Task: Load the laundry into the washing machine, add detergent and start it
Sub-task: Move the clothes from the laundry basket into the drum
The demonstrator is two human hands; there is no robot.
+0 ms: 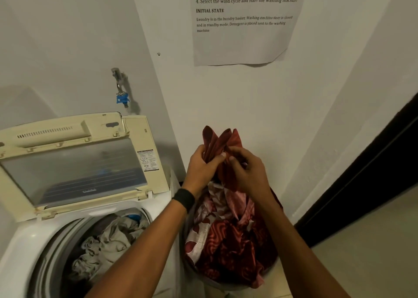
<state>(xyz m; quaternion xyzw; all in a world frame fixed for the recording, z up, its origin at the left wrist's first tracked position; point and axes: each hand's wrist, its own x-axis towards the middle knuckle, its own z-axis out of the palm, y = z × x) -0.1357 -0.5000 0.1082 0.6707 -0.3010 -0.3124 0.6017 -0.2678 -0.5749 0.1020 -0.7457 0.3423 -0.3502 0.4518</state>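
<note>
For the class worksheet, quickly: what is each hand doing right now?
Left hand: closed, gripping the red cloth.
Right hand: closed, pinching the same red cloth.

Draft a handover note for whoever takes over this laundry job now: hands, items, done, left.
Hands: left hand and right hand both grip the dark red patterned cloth, its bunched top lifted above the round grey basket; the rest lies in it.
White top-loading washing machine: cream lid up, grey-beige clothes in the drum.
Done: lid opened, part loaded.
Left: load red cloth, add detergent (not in view), close lid, start.
</note>
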